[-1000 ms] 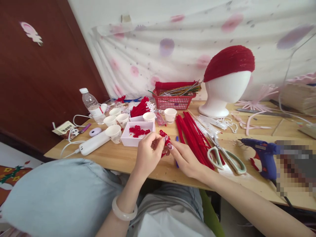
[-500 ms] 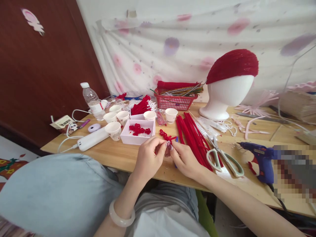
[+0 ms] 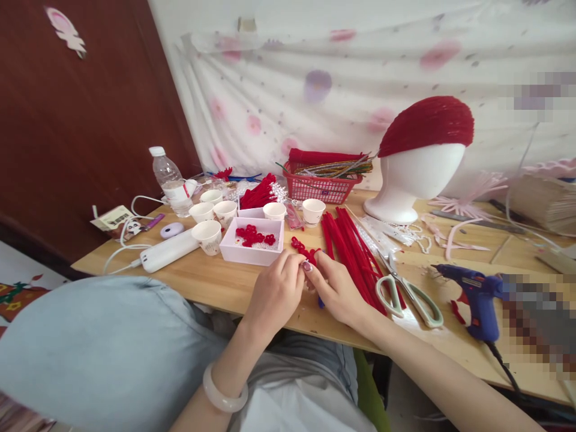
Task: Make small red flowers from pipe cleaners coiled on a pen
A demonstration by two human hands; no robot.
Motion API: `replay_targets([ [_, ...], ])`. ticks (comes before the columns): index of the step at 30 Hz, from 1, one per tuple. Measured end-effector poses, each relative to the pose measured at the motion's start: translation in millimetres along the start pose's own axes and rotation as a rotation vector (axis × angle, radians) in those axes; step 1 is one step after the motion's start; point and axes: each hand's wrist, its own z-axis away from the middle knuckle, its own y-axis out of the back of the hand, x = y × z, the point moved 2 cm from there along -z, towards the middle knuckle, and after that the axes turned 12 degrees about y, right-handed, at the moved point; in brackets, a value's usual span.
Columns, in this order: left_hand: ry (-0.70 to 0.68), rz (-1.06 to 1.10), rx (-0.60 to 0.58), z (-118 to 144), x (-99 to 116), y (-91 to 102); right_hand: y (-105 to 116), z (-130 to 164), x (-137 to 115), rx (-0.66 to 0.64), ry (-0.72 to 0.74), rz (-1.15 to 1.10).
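Left hand: the left hand (image 3: 275, 293) sits over the near edge of the desk (image 3: 216, 282), fingers curled and pressed together at the tips, meeting the other hand; a pale bangle (image 3: 224, 393) rings the wrist.
Right hand: the right hand (image 3: 338, 289) lies just beside it, thumb and forefinger pinching the near end of the red looped piece (image 3: 302, 248).
Red looped piece: a short chain of small red loops, near the middle of the desk's near edge, running from the fingertips toward the white box; whether the left fingers also grip it is hard to tell, since the tips overlap.
White box: the white box (image 3: 252, 253) stands just behind the left hand, with small red pieces inside.
Red sticks: a bundle of long red sticks (image 3: 348, 249) lies just right of the right hand, pointing toward the far edge.
Scissors: scissors (image 3: 407, 294) with pale green handles lie beside the sticks, toward the right.
Glue gun: a blue glue gun (image 3: 472, 293) rests near the desk's right near edge.
Cups: paper cups (image 3: 211, 225) cluster left of the box, near a water bottle (image 3: 170, 182).
Far edge: a red basket (image 3: 320, 186) and a white foam head (image 3: 416, 174) in a red cap.
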Motion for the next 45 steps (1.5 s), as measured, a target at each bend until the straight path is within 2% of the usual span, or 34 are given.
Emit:
replay_targets([
  [5, 0.006, 0.006, 0.02, 2, 2, 1.5, -1, 0, 0, -0.019, 0.069, 0.049],
  [10, 0.012, -0.167, 0.044, 5, 4, -5.4, 1, 2, 3, 0.051, 0.029, 0.093],
  [14, -0.083, -0.314, 0.059, 6, 9, -9.3, 1, 0, 2, 0.102, -0.077, -0.161],
  [19, -0.197, -0.349, 0.11, 7, 12, -9.4, 1, -8, 5, 0.055, -0.274, -0.553],
  [24, -0.214, -0.354, 0.051, 8, 12, -8.5, 1, -10, 8, -0.002, -0.315, -0.596],
  [29, -0.119, -0.34, -0.007, 8, 16, -6.0, -1, -8, 9, 0.076, -0.283, -0.55],
  [31, -0.002, -0.235, -0.073, 7, 16, -5.8, -1, -6, 9, 0.129, -0.267, -0.518],
  [33, 0.165, -0.014, -0.137, 6, 14, -6.7, 1, -3, 7, 0.18, -0.24, -0.455],
  [35, 0.369, 0.338, -0.207, 6, 11, -10.2, 3, -1, 4, 0.221, -0.186, -0.341],
  [38, 0.657, 0.941, -0.421, 5, 7, -21.8, 7, 2, -3, 0.258, -0.099, -0.166],
  [39, 0.708, 1.073, -0.494, 5, 7, -25.6, 8, 3, -4, 0.258, -0.086, -0.142],
  [41, 0.741, 1.19, -0.576, 4, 6, -30.6, 8, 3, -5, 0.25, -0.075, -0.131],
  [45, 0.706, 1.208, -0.558, 6, 2, -29.1, 8, 0, -1, 0.198, -0.086, -0.21],
])
